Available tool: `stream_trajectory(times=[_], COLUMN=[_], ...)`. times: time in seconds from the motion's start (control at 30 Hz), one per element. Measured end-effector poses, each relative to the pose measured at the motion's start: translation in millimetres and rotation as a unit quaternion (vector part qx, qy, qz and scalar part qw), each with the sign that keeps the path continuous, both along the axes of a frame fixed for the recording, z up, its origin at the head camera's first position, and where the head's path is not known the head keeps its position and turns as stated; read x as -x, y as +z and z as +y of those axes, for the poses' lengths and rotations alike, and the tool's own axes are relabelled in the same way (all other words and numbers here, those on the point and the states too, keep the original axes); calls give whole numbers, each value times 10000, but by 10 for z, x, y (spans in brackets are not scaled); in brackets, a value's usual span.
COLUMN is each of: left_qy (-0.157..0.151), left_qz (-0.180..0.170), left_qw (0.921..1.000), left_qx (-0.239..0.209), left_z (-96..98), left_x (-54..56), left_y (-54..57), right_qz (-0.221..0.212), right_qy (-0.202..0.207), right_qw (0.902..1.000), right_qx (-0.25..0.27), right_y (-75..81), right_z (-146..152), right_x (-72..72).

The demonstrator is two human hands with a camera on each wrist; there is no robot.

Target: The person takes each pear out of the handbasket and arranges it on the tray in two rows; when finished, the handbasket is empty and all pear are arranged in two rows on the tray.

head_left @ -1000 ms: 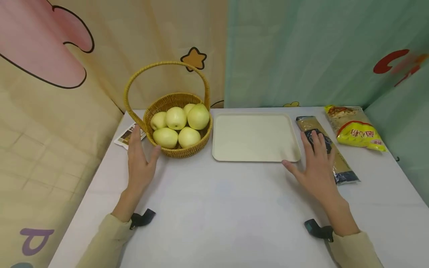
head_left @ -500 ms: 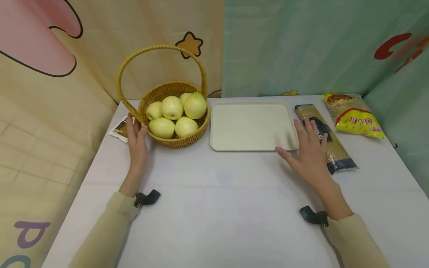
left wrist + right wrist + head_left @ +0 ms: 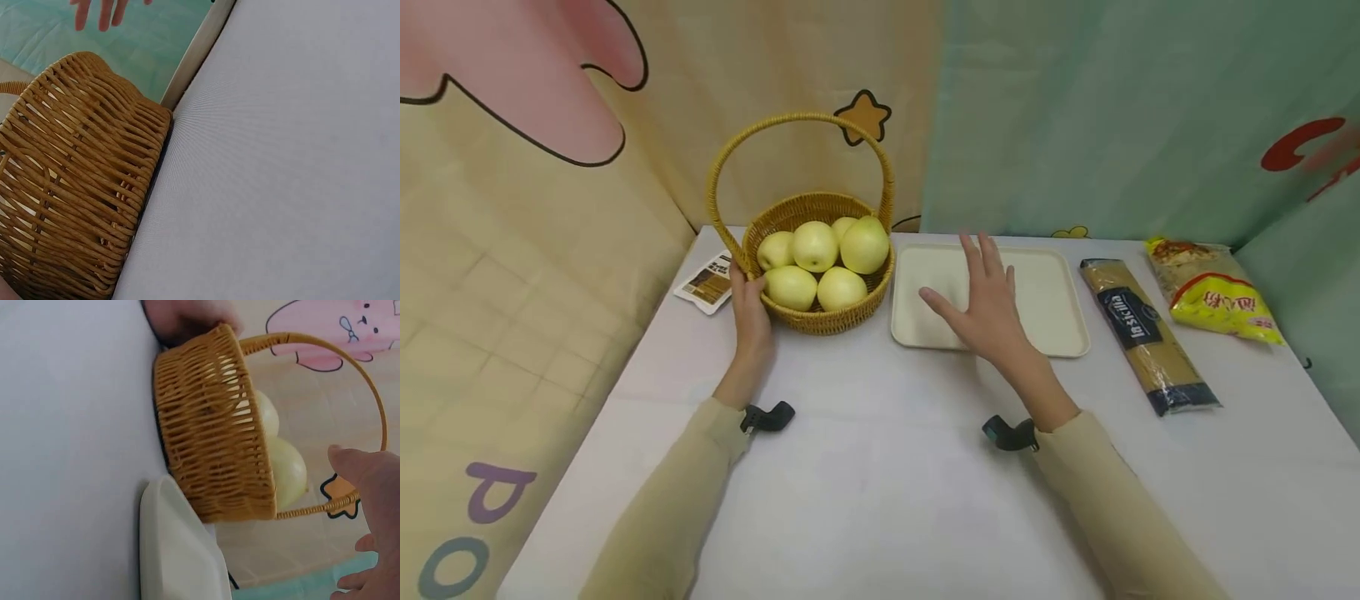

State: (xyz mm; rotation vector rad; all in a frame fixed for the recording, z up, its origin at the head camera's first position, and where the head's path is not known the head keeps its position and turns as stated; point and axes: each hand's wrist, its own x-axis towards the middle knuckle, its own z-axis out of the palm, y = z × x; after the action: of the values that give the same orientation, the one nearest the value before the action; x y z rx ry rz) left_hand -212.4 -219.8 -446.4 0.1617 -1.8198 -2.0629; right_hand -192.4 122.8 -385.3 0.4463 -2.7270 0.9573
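Left hand [image 3: 752, 325] is on the basket [image 3: 820, 323], left of centre in the head view, palm side against the wicker, fingers fairly straight along the wall rather than wrapped round it. And the right hand [image 3: 992, 312]? Fingers spread, thumb out, holding nothing, raised over the tray [image 3: 1060, 342] just beside the basket. From the right wrist, its thumb points towards the handle [image 3: 797, 117], apart from the wicker wall.

Upright on the tabletop [image 3: 880, 475] the basket stands, loaded with pale green fruit [image 3: 790, 287]. A small packet [image 3: 706, 287] lies near its left side; over at the right of the frame, a long packet [image 3: 1131, 321] and a yellow bag [image 3: 1225, 308].

So, this looks like the taking-hold step, half made: one side covered, one bare. Next would call for the right hand at the basket's right wall, clear of the tray, then an even, level hold so no fruit rolls.
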Motion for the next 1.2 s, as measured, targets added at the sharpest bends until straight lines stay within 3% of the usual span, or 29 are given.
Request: stream_trajectory(times=[0.17,0.33,0.7,0.93,1.1,1.2], left_qy=[92,-14,49,89,33,46], left_qz=[-3,20,45,32,54,78], left_qw=[9999,10000,10000,10000,9999,9999], left_qx=[-71,-40,56,13,-80,-54], left_z=[51,87,55,57,57,62], left_x=[8,-15,-22,-27,-24,-12], left_y=[-4,-35,-22,-9,-14,-13], right_qz=[-175,-334,412,146,-120,-31], right_qy=[206,271,629,529,309,236], right_qw=[9977,9922,9843,9877,9967,9994], right_qx=[617,1173,1599,1467,740,250], right_y=[108,144,92,82,109,120], right_z=[-447,-737,-1073,-1145,-1196,-1210], right_x=[137,183,375,466,488,514])
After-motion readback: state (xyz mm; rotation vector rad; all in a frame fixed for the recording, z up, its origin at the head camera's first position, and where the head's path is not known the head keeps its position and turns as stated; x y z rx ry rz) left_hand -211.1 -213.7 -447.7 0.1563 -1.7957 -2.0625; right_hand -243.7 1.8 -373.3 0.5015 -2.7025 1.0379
